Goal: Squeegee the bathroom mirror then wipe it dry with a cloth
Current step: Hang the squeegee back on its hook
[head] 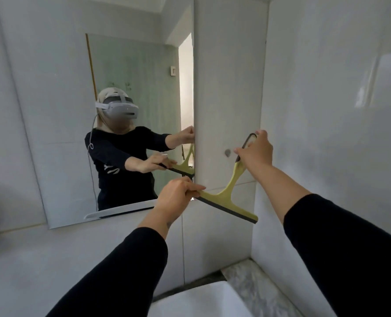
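We hold the squeegee (226,197) off the glass, in front of the tiled pillar (228,88) that stands at 3 o'clock from the mirror (59,156). Our right hand (256,152) is closed around the dark grip at the top of the handle. Our left hand (178,195) pinches the left end of the blade bar between thumb and fingers. The blade slopes down toward 4 o'clock and does not touch the mirror.

Handling judgement: light, stiff plastic frame with a soft rubber edge. The handle grip is the right place to hold it, and the second hand on the bar end steadies the angle. A wet handle could slip, and the mirror is fragile, so we keep pressure even and moderate.

Surroundings: a small round knob or hook (227,153) sits on the pillar, just at 9 o'clock from our right hand. The pillar edge butts the mirror's right side and will stop a stroke there. A white sink rim (203,298) lies at 6 o'clock. No cloth is in view.
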A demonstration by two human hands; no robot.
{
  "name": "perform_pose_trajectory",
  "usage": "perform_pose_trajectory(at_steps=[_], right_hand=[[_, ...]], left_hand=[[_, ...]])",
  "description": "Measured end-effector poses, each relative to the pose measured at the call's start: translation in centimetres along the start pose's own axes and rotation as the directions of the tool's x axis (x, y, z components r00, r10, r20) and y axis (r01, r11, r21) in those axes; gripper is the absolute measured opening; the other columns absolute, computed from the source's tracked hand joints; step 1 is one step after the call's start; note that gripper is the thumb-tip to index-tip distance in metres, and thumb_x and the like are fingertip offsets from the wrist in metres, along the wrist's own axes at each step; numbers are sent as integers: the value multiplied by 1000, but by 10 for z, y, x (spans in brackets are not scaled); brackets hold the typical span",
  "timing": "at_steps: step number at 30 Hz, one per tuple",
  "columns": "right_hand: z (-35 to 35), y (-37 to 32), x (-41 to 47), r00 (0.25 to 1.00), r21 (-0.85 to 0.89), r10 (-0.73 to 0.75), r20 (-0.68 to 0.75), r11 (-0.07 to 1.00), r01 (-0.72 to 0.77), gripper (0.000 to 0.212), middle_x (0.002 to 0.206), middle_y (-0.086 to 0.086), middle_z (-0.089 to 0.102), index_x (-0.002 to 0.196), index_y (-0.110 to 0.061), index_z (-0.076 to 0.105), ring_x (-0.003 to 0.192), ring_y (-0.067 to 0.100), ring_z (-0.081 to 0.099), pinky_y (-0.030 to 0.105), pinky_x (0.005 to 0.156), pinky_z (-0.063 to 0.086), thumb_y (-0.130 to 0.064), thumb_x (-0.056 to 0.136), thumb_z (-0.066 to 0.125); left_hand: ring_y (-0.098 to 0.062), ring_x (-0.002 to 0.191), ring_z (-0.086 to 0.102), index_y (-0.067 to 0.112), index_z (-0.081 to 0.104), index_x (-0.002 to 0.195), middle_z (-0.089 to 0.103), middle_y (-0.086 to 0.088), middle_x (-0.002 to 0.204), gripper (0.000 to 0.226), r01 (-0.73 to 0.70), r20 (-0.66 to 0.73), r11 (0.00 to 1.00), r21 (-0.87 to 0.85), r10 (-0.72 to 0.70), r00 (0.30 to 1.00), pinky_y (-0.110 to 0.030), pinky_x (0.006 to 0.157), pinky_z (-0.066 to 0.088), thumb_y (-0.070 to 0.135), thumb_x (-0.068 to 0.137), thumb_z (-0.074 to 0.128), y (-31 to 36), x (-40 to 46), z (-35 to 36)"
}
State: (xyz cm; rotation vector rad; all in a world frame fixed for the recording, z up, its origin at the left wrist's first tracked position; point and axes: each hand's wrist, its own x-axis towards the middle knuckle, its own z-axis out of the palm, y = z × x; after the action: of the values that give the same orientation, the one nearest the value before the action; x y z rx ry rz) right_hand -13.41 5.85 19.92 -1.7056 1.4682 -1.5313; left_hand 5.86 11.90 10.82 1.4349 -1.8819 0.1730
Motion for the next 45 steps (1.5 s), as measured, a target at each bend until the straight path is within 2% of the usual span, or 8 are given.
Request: perform_pose_trajectory(at_steps=[4,13,17,24,27,33,37,45], right_hand=[[14,30,29,998,21,-31,52,999,30,57,116,8,60,128,-17,44,90,21,57,27,72,43,-19,79,74],[66,92,85,984,-72,-109,143,990,120,62,123,11,52,132,-20,52,109,26,56,26,84,42,-18,76,78],[87,106,96,975,-53,-180,132,981,188,62,122,8,56,130,-19,53,111,24,56,29,91,43,-14,75,79],[106,127,89,955,-40,-290,63,955,293,54,117,6,54,123,-19,54,97,22,59,34,80,50,-20,75,78],[110,128,86,963,-59,-265,57,962,268,50,116,2,51,121,-22,52,90,23,63,30,69,46,-24,77,76],[103,121,81,963,-236,-221,151,938,252,65,125,5,45,134,-24,40,111,26,50,31,69,39,-29,80,74],[91,106,62,949,-426,-265,168,849,312,71,127,9,37,139,-25,35,113,29,40,38,77,44,-22,79,73],[96,52,-9,807,-470,-222,547,716,516,37,127,8,44,120,-30,56,121,30,38,41,93,39,-14,86,56]], left_hand=[[-13,88,61,25,73,106,68,3,94,24,112,19,993,-33,-112,994,-26,83,48,14,86,66,-7,10,47],[-6,96,64,20,73,107,72,5,104,21,389,117,902,-189,-372,921,-4,75,38,23,86,66,-33,26,124],[-2,91,64,19,74,101,72,8,94,17,516,147,777,-359,-499,854,-11,82,46,22,85,69,-45,32,147],[-2,87,61,19,74,102,70,8,94,17,565,124,751,-340,-560,819,-5,71,41,19,88,64,-58,30,171],[-5,90,61,20,73,104,70,7,95,18,578,128,736,-352,-574,809,-12,77,41,20,89,63,-58,25,172],[-5,85,61,15,71,106,69,4,96,22,585,119,726,-362,-586,802,-2,66,42,22,86,67,-54,21,160],[-9,116,53,19,63,120,62,5,122,34,576,123,775,-259,-565,816,-15,91,35,29,87,65,-46,15,138],[-13,123,50,20,65,118,62,3,127,30,513,73,858,-18,-511,856,-21,97,32,27,90,61,-32,-18,38]])
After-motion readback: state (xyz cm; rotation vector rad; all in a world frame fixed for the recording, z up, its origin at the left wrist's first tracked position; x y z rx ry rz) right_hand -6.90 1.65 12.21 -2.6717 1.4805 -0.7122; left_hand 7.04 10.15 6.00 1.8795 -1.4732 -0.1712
